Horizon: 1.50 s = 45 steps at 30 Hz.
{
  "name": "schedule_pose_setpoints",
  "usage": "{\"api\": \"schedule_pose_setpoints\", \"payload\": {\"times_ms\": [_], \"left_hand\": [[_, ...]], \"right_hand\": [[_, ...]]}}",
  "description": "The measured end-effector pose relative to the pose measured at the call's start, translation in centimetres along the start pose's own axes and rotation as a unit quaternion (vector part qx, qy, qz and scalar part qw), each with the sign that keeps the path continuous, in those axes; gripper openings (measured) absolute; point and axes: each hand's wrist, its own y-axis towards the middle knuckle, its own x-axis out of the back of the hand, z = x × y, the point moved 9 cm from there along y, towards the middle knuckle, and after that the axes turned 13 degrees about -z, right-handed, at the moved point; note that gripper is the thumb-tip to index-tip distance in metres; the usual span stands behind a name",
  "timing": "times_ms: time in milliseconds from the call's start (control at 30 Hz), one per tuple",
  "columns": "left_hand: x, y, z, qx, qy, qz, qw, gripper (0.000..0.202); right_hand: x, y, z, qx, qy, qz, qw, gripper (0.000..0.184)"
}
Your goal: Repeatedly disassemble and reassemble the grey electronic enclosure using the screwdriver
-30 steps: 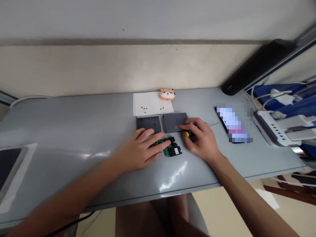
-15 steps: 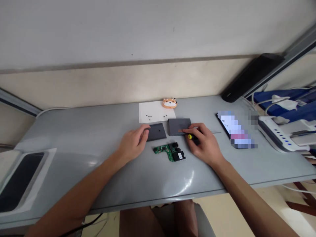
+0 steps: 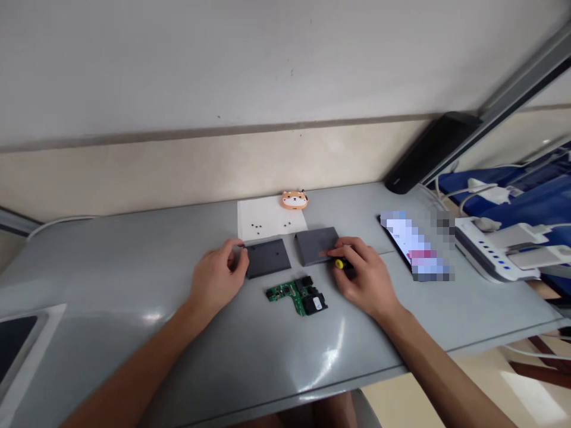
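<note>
At the left edge of a dark grey flat cover plate (image 3: 267, 261), my left hand (image 3: 218, 276) rests with its fingers bent and thumb apart from the index finger. The plate lies flat on the desk. My right hand (image 3: 368, 276) is closed round a screwdriver (image 3: 340, 264) with a yellow handle end; its thin shaft points right. The index fingertip of that hand touches a dark grey casing (image 3: 314, 245). Between the hands, nearer me, lies a green circuit board (image 3: 294, 295) with black parts and a white sticker.
Several tiny screws (image 3: 257, 226) lie on a white paper (image 3: 271, 213) behind the plate. An orange animal-faced case (image 3: 294, 200) stands on the paper. To the right are a phone (image 3: 413, 249), a power strip (image 3: 493, 252) and a black cylinder (image 3: 430, 154).
The view has shifted, so the desk items appear further left and lower. My left hand has drawn back left from the plate, uncovering its left side. My right hand keeps the screwdriver by the casing.
</note>
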Motion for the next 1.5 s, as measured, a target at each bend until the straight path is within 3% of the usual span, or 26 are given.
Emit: {"api": "schedule_pose_setpoints", "payload": {"times_ms": [400, 633, 867, 1033, 1200, 1333, 1500], "left_hand": [[-0.8, -0.4, 0.1, -0.055, 0.009, 0.016, 0.998, 0.034], [-1.1, -0.7, -0.5, -0.04, -0.009, 0.035, 0.999, 0.034], [-1.5, -0.9, -1.2, -0.063, -0.049, 0.064, 0.995, 0.038], [-1.6, -1.0, -1.5, -0.071, -0.069, 0.075, 0.992, 0.04], [-1.3, -0.6, -0.1, 0.0, -0.091, 0.048, 0.995, 0.039], [-0.9, -0.1, 1.0, 0.033, -0.09, 0.001, 0.995, 0.03], [-0.9, 0.3, 1.3, 0.016, -0.061, -0.026, 0.998, 0.029]], "right_hand": [[0.0, 0.0, 0.1, 0.02, 0.016, 0.0, 1.0, 0.027], [0.2, -0.1, 0.2, 0.029, -0.009, -0.009, 0.999, 0.018], [0.8, 0.3, 0.0, 0.017, -0.018, -0.034, 0.999, 0.021], [1.8, 0.4, 2.4, 0.099, 0.027, -0.049, 0.994, 0.019], [1.3, -0.6, 6.2, 0.201, 0.073, 0.002, 0.977, 0.02], [0.7, -0.8, 7.1, 0.209, 0.088, 0.039, 0.973, 0.027], [0.6, -1.1, 7.2, 0.22, 0.088, 0.062, 0.97, 0.025]]}}
